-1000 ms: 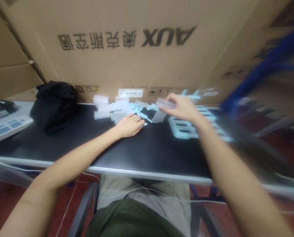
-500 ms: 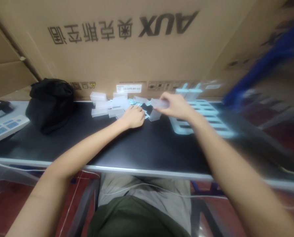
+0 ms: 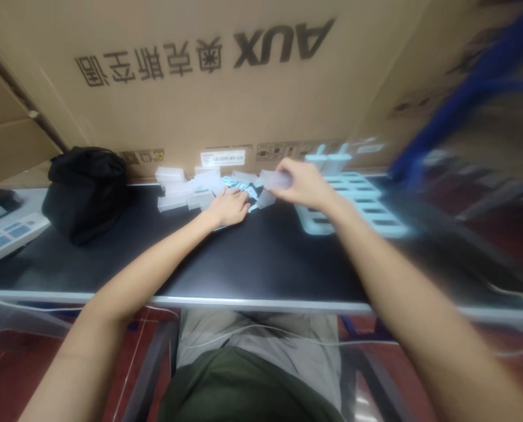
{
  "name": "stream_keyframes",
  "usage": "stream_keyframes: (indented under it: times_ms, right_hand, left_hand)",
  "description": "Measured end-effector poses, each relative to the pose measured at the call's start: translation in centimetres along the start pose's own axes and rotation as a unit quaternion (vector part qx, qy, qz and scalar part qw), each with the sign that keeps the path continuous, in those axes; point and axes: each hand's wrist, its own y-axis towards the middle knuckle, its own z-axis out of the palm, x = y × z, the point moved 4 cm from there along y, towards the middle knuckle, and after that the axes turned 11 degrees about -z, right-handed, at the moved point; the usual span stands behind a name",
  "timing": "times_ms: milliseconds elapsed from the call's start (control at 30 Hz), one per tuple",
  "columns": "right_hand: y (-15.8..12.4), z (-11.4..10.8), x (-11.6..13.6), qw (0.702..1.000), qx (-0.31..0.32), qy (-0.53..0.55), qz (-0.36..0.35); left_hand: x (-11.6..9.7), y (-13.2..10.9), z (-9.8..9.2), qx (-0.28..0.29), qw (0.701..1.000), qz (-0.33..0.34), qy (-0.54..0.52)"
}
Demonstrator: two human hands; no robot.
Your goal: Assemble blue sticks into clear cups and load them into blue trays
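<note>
My right hand [image 3: 303,184] is closed on a small clear plastic case [image 3: 272,179], held just above the black table [image 3: 261,258]. My left hand [image 3: 230,208] rests on the table with its fingers curled over a heap of thin light-blue pieces [image 3: 243,184]; what they pinch, if anything, is hidden. To the left of that heap lie several more clear plastic cases [image 3: 180,190]. A light-blue slotted tray [image 3: 358,205] lies to the right, under and beyond my right wrist.
A big cardboard box [image 3: 226,82] stands along the table's far edge. A black bag [image 3: 84,190] sits at the left, with a grey-and-blue panel [image 3: 2,234] beyond it. A blue frame [image 3: 464,88] rises at the right. My lap shows below the table's near edge.
My left hand slid farther into the blue pieces and its fingers curled. My right hand, still holding the clear case, drifted slightly left and away. The view shifted a little.
</note>
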Motion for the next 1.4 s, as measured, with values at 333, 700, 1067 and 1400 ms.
stream_keyframes:
  times_ms: [333,700,1067,1400]
  right_hand:
    - [0.1,1.7,-0.4,0.999,-0.008,-0.022,0.027]
    - [-0.4,2.3,-1.5,0.993,-0.026,-0.108,0.05]
    - [-0.2,0.9,-1.7,0.99,-0.088,-0.078,0.073]
    - [-0.1,0.4,-1.0,0.994,-0.094,-0.034,0.044]
  left_hand:
    - [-0.7,-0.2,-0.5,-0.031,0.999,0.037,0.009]
    - [0.3,0.2,-0.3,-0.011,0.996,0.09,-0.016]
    - [0.1,-0.2,-1.1,-0.033,0.996,0.079,0.021]
    - [0.4,-0.5,-1.2,-0.033,0.996,0.031,-0.073]
